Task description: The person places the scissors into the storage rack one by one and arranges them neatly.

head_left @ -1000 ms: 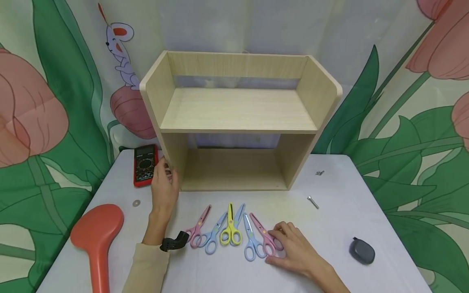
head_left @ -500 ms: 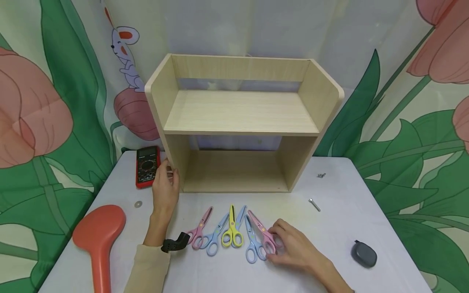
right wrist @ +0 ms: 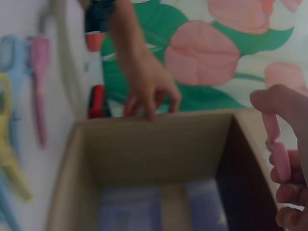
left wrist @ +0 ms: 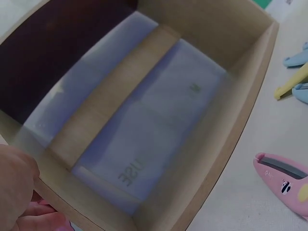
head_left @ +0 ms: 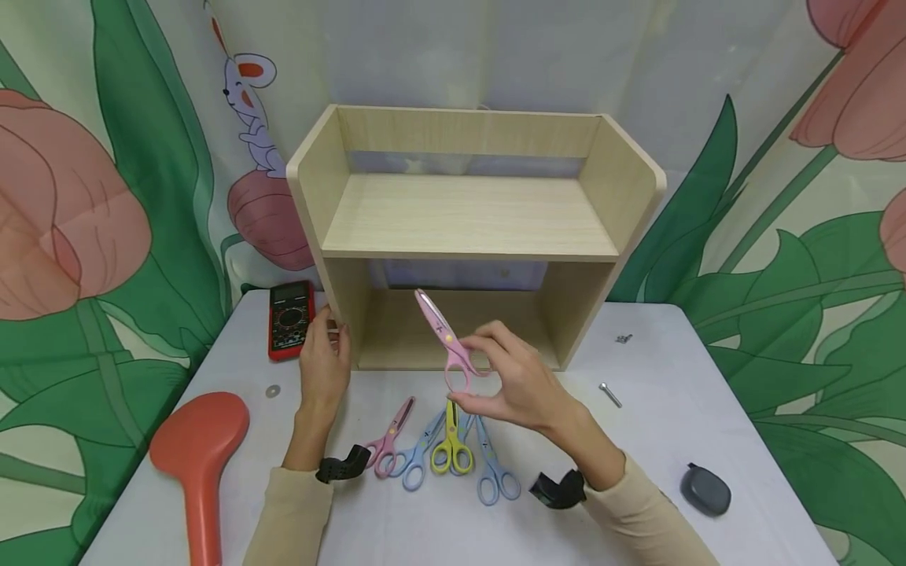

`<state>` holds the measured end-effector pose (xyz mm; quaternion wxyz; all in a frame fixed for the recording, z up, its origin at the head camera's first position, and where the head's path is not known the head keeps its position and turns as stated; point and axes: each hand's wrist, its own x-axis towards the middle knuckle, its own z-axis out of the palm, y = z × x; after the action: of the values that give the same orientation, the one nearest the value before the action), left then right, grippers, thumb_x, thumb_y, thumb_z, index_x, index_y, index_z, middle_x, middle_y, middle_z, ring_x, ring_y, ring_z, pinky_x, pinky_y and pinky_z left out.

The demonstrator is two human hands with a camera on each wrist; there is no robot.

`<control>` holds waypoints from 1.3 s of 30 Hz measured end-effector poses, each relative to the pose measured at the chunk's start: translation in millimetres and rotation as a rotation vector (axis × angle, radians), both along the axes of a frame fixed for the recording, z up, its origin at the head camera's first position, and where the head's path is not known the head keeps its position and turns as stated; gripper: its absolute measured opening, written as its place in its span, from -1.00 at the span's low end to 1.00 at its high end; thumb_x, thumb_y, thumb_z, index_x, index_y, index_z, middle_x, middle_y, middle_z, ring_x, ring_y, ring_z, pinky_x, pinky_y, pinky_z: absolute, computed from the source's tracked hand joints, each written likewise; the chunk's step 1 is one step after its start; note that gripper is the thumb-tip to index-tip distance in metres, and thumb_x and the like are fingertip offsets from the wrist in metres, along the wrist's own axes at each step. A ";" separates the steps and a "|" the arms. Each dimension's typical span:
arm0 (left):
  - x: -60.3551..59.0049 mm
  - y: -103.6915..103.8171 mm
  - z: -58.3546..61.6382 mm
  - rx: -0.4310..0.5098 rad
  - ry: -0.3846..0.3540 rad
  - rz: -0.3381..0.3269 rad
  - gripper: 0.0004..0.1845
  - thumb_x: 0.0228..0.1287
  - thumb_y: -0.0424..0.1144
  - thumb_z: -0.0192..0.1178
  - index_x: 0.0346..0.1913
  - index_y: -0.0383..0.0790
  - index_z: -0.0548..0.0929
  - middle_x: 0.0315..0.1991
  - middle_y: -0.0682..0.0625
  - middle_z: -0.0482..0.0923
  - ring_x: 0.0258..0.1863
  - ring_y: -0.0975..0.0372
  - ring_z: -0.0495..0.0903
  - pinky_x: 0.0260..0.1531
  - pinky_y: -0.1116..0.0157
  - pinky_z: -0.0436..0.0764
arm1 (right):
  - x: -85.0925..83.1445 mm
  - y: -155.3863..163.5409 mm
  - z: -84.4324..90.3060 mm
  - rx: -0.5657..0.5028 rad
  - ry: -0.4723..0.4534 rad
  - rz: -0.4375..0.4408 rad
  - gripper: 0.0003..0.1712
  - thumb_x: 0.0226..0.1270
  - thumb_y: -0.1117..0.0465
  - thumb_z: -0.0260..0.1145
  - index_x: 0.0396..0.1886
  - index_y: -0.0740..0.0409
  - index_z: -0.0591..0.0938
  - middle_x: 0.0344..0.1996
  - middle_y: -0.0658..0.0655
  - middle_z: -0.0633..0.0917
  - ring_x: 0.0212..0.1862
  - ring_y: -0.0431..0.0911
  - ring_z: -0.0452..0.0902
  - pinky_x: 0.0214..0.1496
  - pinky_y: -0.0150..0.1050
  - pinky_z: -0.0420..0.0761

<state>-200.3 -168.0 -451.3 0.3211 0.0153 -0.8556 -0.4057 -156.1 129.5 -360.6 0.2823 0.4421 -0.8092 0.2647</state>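
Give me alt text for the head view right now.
The right hand holds pink scissors in the air before a wooden shelf unit's lower opening, while the left hand grips its left side panel. Four more scissors lie on the white table.

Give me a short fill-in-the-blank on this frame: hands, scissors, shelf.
1. The right hand holds a pair of scissors whose colour is ____.
2. The left hand grips the ____ side panel of the shelf.
3. The number of scissors lying on the table is ____.
4. The multimeter lies to the ____ of the shelf.

Missing words: pink; left; four; left
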 end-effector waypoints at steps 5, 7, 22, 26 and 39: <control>0.1 0.1 1.0 -0.014 0.004 0.005 -0.55 0.46 -0.28 0.15 0.33 -0.31 0.39 0.03 -0.33 0.54 -0.11 -0.10 0.70 -0.11 -0.03 0.76 | -27.1 -39.4 41.8 -0.083 0.081 -0.078 -0.30 -0.12 -0.13 0.62 -0.07 0.23 0.68 -0.24 0.11 0.60 -0.26 -0.10 0.49 -0.30 -0.29 0.56; 0.5 0.3 0.8 -0.019 0.007 0.005 -0.54 0.46 -0.30 0.15 0.33 -0.33 0.39 0.02 -0.34 0.54 -0.11 -0.11 0.70 -0.12 -0.03 0.76 | -37.8 -53.5 55.0 -0.093 0.085 -0.131 -0.32 -0.08 -0.17 0.59 -0.10 0.24 0.70 -0.26 0.11 0.60 -0.27 -0.10 0.47 -0.28 -0.27 0.55; 1.0 -0.6 -1.0 -0.029 0.018 -0.003 -0.54 0.45 -0.33 0.15 0.33 -0.35 0.38 0.02 -0.36 0.54 -0.11 -0.13 0.70 -0.13 -0.05 0.76 | -99.7 -140.3 106.5 0.121 -0.272 -0.407 -0.31 0.07 -0.40 0.38 -0.16 0.11 0.74 -0.12 0.02 0.63 -0.09 -0.10 0.52 -0.05 -0.22 0.57; 1.8 0.9 0.0 -0.020 0.001 -0.013 -0.53 0.46 -0.31 0.15 0.35 -0.33 0.37 0.03 -0.34 0.54 -0.10 -0.11 0.69 -0.11 -0.05 0.75 | -103.5 -150.8 107.8 0.187 -0.295 -0.430 -0.20 0.08 -0.50 0.34 -0.03 0.08 0.72 -0.09 0.02 0.60 -0.08 -0.10 0.49 -0.03 -0.22 0.56; 2.2 -1.9 1.1 -0.025 -0.014 -0.029 -0.51 0.47 -0.29 0.15 0.38 -0.30 0.35 0.10 -0.33 0.52 -0.07 -0.11 0.69 -0.06 -0.03 0.75 | -99.0 -148.2 104.8 0.151 -0.208 -0.397 -0.15 0.11 -0.49 0.33 0.08 0.10 0.69 -0.05 0.07 0.63 -0.05 -0.06 0.52 -0.01 -0.18 0.57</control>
<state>-198.1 -169.9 -450.2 0.3091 0.0017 -0.8629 -0.3997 -255.1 -18.7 -255.8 0.2102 0.2647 -0.9224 0.1867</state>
